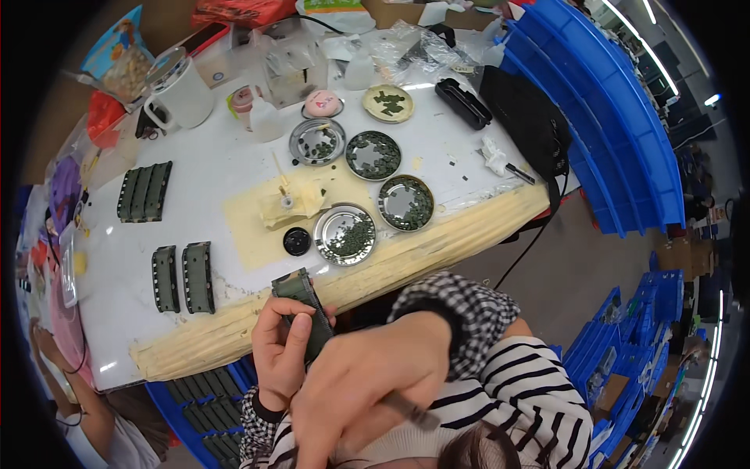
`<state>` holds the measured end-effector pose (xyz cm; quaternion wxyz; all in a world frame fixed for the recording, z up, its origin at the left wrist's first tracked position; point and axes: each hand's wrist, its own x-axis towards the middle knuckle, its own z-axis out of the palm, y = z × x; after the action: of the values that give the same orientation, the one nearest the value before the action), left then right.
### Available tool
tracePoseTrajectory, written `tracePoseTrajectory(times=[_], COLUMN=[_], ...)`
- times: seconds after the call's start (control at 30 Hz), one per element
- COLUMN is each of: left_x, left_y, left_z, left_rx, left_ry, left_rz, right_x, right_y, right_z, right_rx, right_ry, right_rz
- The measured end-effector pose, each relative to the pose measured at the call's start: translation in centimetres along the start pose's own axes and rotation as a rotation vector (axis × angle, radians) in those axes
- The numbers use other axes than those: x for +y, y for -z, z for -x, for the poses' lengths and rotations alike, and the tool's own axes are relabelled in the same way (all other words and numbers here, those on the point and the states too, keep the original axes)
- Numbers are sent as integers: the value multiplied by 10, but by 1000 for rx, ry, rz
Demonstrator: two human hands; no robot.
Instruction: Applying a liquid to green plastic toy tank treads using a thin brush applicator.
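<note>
at the counter's (234, 148) far left corner lie a snack bag (121, 59) and a white mug (183, 94), with a red bundle (104, 117) beside them near the left edge; further along that left side rests a dark green ribbed block (145, 191), and nearer the front edge two narrower dark green strips (183, 278) lie side by side, apart from each other; the left hand (280, 348) sits just off the front edge, fingers wrapped closed around a dark green strip (303, 301) of the same kind, held upright with its top end rising over the edge; the right hand (367, 383) is just beside it, slightly blurred, its grip closed on a thin dark tool (410, 410) whose end sticks out toward the checked sleeve (461, 313); whether the tool's tip touches the strip cannot be told; on a pale yellow mat (258, 227) in the middle of the counter lie a small crumpled yellow piece (291, 205) and a black round cap (297, 241); to the right of these, round metal dishes holding small dark green pieces are spread from the front edge toward the back: one near the front edge (344, 234), one further right (405, 202), two in the middle (317, 141) (373, 155), and a yellowish dish (388, 103) behind them; a pink round toy (323, 102) sits next to that; a black oblong case (463, 103) and a black bag (531, 125) lie by the right edge, and blue bins (617, 117) stand stacked past the right edge.
</note>
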<state>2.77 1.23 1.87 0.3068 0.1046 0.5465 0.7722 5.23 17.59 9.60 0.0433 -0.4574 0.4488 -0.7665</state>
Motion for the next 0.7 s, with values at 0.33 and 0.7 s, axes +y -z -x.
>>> tracePoseTrajectory(times=[0.33,0.7], left_x=[3,3], left_y=[-1,7], left_z=[-15,-16], left_rx=[-72,-78], left_ry=[-9,-15], left_rz=[-15,-20], right_x=[-34,-20], right_y=[95,106], right_z=[104,96], right_rx=[749,538], right_ry=[-835,-915], right_rz=[1590,1690])
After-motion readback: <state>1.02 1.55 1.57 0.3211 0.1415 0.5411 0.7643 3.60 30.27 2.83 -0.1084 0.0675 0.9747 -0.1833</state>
